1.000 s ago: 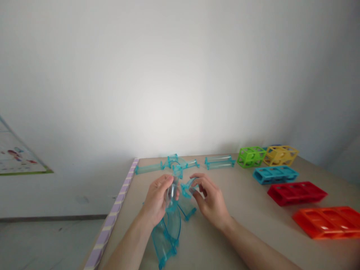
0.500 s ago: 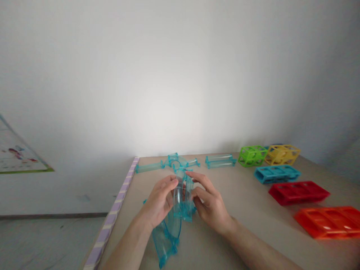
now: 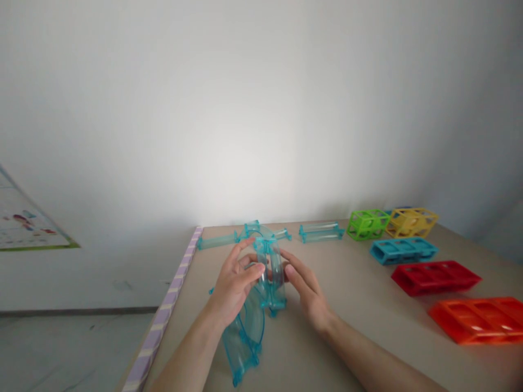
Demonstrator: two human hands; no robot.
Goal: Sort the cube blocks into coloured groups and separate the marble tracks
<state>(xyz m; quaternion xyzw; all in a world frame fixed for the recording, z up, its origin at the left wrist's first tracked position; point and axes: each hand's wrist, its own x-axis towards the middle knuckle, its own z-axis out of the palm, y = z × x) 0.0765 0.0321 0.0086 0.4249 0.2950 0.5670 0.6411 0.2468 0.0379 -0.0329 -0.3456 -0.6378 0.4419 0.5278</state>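
Two translucent blue plastic track pieces (image 3: 270, 277) stand side by side between my hands above the table. My left hand (image 3: 232, 280) grips the left side of the pair, thumb in front and the index finger stretched up by the top end. From the right, my right hand (image 3: 307, 288) holds the other piece with thumb and fingers. The fingertips behind the plastic are partly hidden. Below my left hand, a curved translucent blue piece (image 3: 241, 340) lies on the table, partly covered by the hand.
Farther back on the table (image 3: 327, 337) lie a straight blue track piece (image 3: 218, 241), a branching blue piece (image 3: 252, 228) and a paired blue piece (image 3: 321, 232). On the right are green (image 3: 368, 224), yellow (image 3: 412, 222), blue (image 3: 403, 250), red (image 3: 436, 277) and orange (image 3: 482, 321) frame blocks.
The two held pieces have shifted slightly up and right, and their ends now look more level. My left index finger has stretched upward, and the right fingers have moved lower along the plastic.
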